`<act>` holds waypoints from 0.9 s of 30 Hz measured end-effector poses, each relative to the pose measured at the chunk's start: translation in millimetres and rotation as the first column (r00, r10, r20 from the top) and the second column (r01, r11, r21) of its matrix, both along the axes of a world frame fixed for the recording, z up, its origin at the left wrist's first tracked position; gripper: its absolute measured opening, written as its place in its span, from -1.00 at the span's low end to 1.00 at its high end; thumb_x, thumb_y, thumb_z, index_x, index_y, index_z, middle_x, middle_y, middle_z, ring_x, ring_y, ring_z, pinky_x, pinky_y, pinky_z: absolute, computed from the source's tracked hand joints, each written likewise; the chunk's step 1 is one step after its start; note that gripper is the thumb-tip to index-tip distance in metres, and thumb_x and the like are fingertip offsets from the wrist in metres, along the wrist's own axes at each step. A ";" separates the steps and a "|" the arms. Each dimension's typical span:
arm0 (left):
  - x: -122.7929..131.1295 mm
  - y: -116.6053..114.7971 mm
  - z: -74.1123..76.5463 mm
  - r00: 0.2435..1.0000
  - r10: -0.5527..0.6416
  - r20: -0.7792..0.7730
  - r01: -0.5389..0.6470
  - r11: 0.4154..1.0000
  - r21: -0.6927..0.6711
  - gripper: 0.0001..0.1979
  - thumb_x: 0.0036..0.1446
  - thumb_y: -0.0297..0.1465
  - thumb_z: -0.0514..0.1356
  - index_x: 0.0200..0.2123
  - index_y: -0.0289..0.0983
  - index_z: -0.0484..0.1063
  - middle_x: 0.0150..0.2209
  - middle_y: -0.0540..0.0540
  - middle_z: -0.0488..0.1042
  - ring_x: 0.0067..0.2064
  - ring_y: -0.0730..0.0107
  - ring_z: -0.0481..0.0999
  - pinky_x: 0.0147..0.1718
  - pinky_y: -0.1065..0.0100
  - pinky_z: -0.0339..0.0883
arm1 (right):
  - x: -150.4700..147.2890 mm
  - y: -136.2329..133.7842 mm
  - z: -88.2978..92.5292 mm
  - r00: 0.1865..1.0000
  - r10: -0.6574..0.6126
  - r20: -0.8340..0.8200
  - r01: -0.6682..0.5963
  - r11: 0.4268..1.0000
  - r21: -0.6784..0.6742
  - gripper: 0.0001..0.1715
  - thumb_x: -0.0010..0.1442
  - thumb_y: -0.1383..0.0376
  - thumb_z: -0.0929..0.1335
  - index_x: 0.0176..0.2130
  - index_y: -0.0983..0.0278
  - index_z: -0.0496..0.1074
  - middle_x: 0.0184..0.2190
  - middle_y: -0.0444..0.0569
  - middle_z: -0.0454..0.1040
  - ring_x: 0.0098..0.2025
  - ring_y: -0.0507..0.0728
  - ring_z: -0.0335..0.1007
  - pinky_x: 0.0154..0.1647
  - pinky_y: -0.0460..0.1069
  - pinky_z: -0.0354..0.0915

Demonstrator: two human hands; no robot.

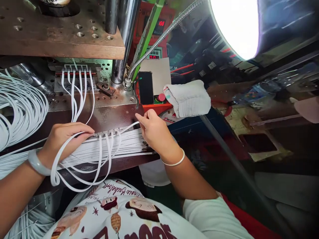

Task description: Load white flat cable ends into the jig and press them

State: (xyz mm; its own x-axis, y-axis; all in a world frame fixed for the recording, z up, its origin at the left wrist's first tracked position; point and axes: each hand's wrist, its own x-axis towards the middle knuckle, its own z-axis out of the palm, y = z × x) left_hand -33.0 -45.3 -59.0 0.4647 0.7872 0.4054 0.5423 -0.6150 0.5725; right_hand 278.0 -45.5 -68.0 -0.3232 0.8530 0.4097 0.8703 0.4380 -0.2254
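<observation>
With thumb and fingers pressed together, my left hand (66, 136) pinches a white flat cable at the left end of a narrow metal strip (116, 131). Several white cables hang from that strip in loops (100, 152) toward my lap. My right hand (154, 131), past the strip's right end, is closed on a white cable (130, 126) that runs back to it. Just below the strip lies a bundle of straight white cables (127, 144) along the table edge. The cable ends under my fingers are hidden.
A heavy press plate (62, 43) hangs over a metal fixture (77, 78) holding several white cables. Coiled cable (25, 106) lies at left. To the right are a phone (146, 88), a red button (161, 97), a folded cloth (189, 98) and a bright lamp (236, 26).
</observation>
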 end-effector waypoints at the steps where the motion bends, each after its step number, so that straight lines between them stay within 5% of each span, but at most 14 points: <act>1: -0.5 -2.4 -0.5 1.000 -0.024 -0.013 0.024 0.999 0.043 -0.85 0.32 -0.41 0.21 -0.26 -0.25 0.59 -0.28 -0.02 0.66 -0.28 0.42 0.64 -0.24 0.47 0.50 | -8.2 1.1 -3.9 0.989 0.018 -0.145 -0.013 0.999 0.034 -0.64 0.32 0.46 0.25 -0.05 0.25 0.58 -0.30 0.01 0.38 -0.33 0.10 0.31 -0.33 0.00 0.28; 5: -0.5 -9.1 -0.6 0.989 -0.091 -0.121 0.117 0.967 0.228 -0.84 0.34 -0.50 0.15 -0.20 -0.32 0.55 -0.27 -0.11 0.64 -0.26 0.38 0.64 -0.25 0.43 0.49 | -32.3 4.2 -14.2 0.750 0.140 -0.646 -0.111 0.990 0.085 -0.77 0.30 0.44 0.34 -0.15 0.20 0.57 -0.23 -0.02 0.50 -0.17 0.10 0.47 -0.14 0.01 0.43; 8: 2.3 -11.2 -1.7 0.975 -0.114 -0.190 0.166 0.944 0.284 -0.78 0.32 -0.53 0.09 -0.20 -0.30 0.55 -0.27 -0.13 0.64 -0.26 0.31 0.64 -0.25 0.35 0.50 | -36.8 2.1 -16.9 0.616 0.142 -0.775 -0.213 0.977 0.009 -0.90 0.25 0.40 0.41 -0.23 0.21 0.53 -0.25 -0.03 0.56 -0.22 0.09 0.52 -0.20 0.00 0.47; 13: 3.2 -7.9 -2.9 0.972 -0.155 -0.174 0.195 0.951 0.240 -0.76 0.34 -0.51 0.08 -0.08 -0.21 0.52 -0.22 -0.06 0.64 -0.20 0.31 0.64 -0.15 0.30 0.54 | -31.2 -0.4 -15.7 0.759 0.292 -0.582 -0.342 0.939 0.025 -0.84 0.28 0.42 0.37 -0.34 0.24 0.51 -0.38 -0.04 0.61 -0.32 0.07 0.51 -0.21 0.00 0.45; 17: -5.5 -6.9 3.0 0.992 -0.104 -0.071 0.113 0.985 0.130 -0.62 0.33 -0.53 0.19 0.18 -0.19 0.38 0.10 -0.09 0.54 0.09 0.31 0.57 0.18 0.25 0.44 | -29.9 -0.2 -14.8 0.850 0.317 -0.421 -0.338 0.941 0.025 -0.78 0.29 0.44 0.30 -0.34 0.25 0.50 -0.39 -0.01 0.60 -0.33 0.10 0.45 -0.25 0.02 0.41; 22: -13.4 -13.3 10.6 0.995 0.099 -0.011 -0.096 0.985 0.145 -0.49 0.28 -0.58 0.23 0.24 -0.10 0.35 0.13 -0.01 0.52 0.13 0.27 0.54 0.26 0.13 0.38 | -30.6 1.1 -12.3 0.868 0.333 -0.369 -0.338 0.940 0.052 -0.76 0.27 0.48 0.29 -0.33 0.25 0.50 -0.40 -0.02 0.59 -0.34 0.09 0.44 -0.27 0.00 0.40; 27: -14.8 -16.1 11.5 0.995 0.095 -0.017 -0.089 0.976 0.201 -0.48 0.27 -0.57 0.24 0.25 -0.11 0.34 0.07 0.01 0.56 0.05 0.32 0.58 0.19 0.20 0.44 | -33.3 4.1 -14.8 0.853 0.344 -0.392 -0.346 0.936 0.068 -0.76 0.25 0.52 0.31 -0.34 0.26 0.49 -0.41 -0.03 0.59 -0.35 0.08 0.43 -0.27 -0.03 0.40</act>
State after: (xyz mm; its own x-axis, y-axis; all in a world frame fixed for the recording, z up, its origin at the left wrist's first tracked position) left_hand -47.8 -61.5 -47.6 0.4067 0.7316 0.5471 0.6151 -0.6621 0.4281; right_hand 244.8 -41.4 -82.9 -0.4109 0.7189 0.5607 0.5034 0.6916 -0.5179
